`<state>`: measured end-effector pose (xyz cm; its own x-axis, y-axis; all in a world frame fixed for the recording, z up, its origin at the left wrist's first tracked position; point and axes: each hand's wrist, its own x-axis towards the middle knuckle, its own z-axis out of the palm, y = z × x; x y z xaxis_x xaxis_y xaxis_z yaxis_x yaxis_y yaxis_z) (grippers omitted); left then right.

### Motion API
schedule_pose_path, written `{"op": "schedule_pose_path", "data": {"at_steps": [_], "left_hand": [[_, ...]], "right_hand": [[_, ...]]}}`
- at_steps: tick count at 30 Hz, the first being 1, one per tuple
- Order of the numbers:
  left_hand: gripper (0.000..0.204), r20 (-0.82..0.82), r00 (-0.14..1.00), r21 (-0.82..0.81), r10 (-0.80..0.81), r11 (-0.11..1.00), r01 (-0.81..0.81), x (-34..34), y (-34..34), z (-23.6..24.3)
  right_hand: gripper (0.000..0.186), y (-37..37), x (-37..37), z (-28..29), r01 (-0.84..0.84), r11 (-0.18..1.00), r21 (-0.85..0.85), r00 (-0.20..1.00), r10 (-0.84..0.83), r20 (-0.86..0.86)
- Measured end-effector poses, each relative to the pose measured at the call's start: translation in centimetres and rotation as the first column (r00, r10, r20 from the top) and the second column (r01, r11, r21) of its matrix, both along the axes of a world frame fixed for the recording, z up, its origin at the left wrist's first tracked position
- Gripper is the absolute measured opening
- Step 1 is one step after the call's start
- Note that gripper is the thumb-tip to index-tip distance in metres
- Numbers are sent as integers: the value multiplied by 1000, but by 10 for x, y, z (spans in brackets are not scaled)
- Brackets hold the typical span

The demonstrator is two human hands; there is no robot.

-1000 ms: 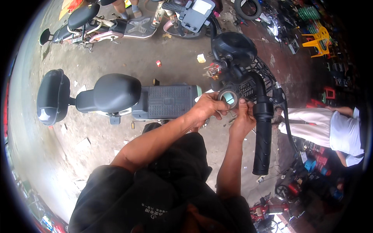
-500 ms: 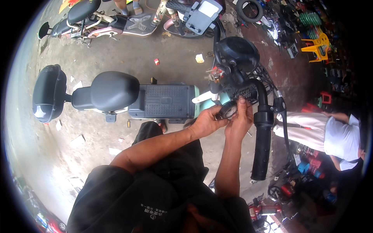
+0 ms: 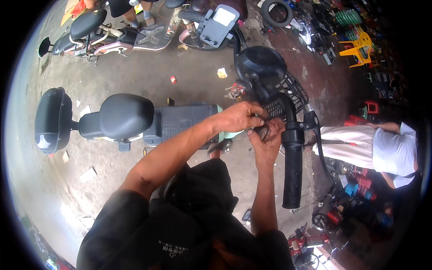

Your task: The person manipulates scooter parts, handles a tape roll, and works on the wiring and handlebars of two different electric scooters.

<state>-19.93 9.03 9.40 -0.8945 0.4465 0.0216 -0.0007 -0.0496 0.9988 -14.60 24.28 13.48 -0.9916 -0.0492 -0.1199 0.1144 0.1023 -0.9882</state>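
In front of me my left hand [image 3: 240,118] reaches in beside the scooter's steering stem, thumb and fingers pinched together. What is between its fingertips is too small to make out. Just below it, my right hand [image 3: 267,143] has its fingers curled round a small round black ring [image 3: 261,131], which looks like a roll of tape and is partly hidden by the fingers. The two hands are almost touching. To their right is the scooter's handlebar with a black grip [image 3: 293,173]; above them sits a round black headlight-like housing [image 3: 261,64].
The scooter's saddle [image 3: 126,116], footboard [image 3: 184,119] and rear box [image 3: 53,120] stretch leftward. Another scooter [image 3: 121,38] stands at the back. A person in a white shirt [image 3: 395,148] is at the right, near a yellow chair [image 3: 358,50] and scattered parts.
My left hand has moved up off the black ring toward the stem, covering the pale stick-like piece there. My right hand keeps the ring. The view has shifted slightly.
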Motion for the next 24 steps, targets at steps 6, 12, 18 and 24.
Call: {"op": "schedule_pose_path", "data": {"at_steps": [6,12,18,24], "left_hand": [[24,-58,996,-78,-64,995,60,-14,7,-6],[18,-252,961,-241,115,954,-177,-2,14,3],[14,-160,968,-59,194,977,-206,16,18,-4],[16,501,852,200,152,938,-285,1,10,6]], "right_hand": [[65,14,-7,4,-64,973,221,998,57,35],[53,33,-13,-1,-44,945,324,997,18,81],[56,40,-16,-22,-6,928,372,998,-20,65],[60,45,-34,-22,-176,883,436,952,266,-155]]}}
